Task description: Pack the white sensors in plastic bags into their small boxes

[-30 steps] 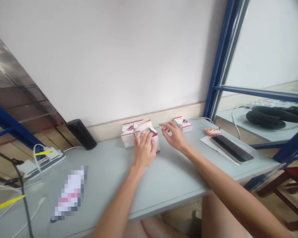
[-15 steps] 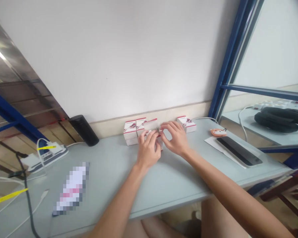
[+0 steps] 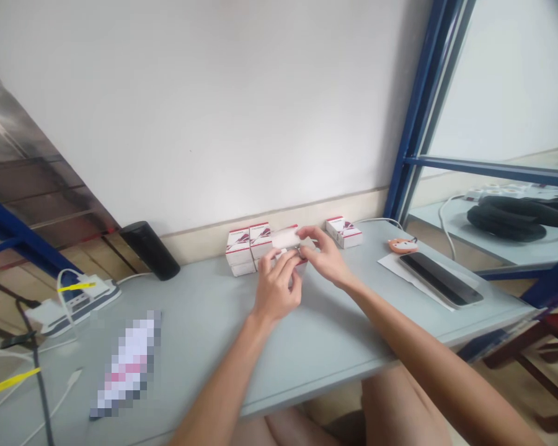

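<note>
Between both grips, the left hand (image 3: 278, 286) and right hand (image 3: 325, 257) pinch the open white carton flap (image 3: 284, 236); support evenly to avoid tearing.

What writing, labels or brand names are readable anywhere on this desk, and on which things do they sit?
None can be read.
Small white-and-red cardboard boxes against the wall: printing too small and blurred.
Lone white-and-red box farther right: likewise unreadable.
White box held by the left hand and right hand: no legible text.
Flat item on the grey table: pixelated.
Dark phone: blank screen.
</note>
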Action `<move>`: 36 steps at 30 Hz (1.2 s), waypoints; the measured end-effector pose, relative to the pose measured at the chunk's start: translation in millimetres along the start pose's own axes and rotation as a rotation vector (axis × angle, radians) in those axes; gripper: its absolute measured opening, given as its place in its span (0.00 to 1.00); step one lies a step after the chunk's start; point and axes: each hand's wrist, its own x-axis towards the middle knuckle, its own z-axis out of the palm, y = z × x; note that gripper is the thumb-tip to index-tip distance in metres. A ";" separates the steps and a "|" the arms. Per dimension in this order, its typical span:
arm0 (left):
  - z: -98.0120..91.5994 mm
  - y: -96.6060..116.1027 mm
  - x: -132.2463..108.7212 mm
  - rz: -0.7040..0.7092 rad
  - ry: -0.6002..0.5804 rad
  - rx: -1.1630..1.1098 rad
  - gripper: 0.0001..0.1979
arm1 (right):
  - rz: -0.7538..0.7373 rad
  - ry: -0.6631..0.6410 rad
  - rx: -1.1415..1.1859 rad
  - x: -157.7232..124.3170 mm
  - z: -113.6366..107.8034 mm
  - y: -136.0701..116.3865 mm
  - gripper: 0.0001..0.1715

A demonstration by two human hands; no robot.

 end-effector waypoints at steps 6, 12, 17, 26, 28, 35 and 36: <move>2.7 -0.3 -2.3 -0.141 0.104 -0.070 0.23 | 0.170 -0.122 0.245 0.2 0.6 2.4 0.25; 10.5 -11.2 -4.3 -0.368 0.208 -0.243 0.15 | 0.020 -0.027 0.170 -5.7 10.5 3.9 0.17; 10.4 -17.8 -3.5 -0.365 0.181 -0.271 0.12 | 0.122 -0.075 0.293 -5.5 7.2 5.4 0.19; 11.0 -11.4 -6.4 -0.268 0.206 -0.143 0.10 | 0.253 -0.080 0.472 -2.0 5.0 2.6 0.28; 12.6 -13.9 -5.9 -0.262 0.212 -0.116 0.10 | 0.229 -0.071 0.447 -2.0 5.2 2.4 0.27; 19.6 -24.9 -8.3 -0.285 0.191 -0.174 0.14 | 0.060 -0.065 0.278 -3.1 3.6 4.8 0.20; 22.0 -25.5 -9.9 -0.304 0.199 -0.206 0.16 | 0.045 -0.066 0.261 -2.9 3.1 5.3 0.20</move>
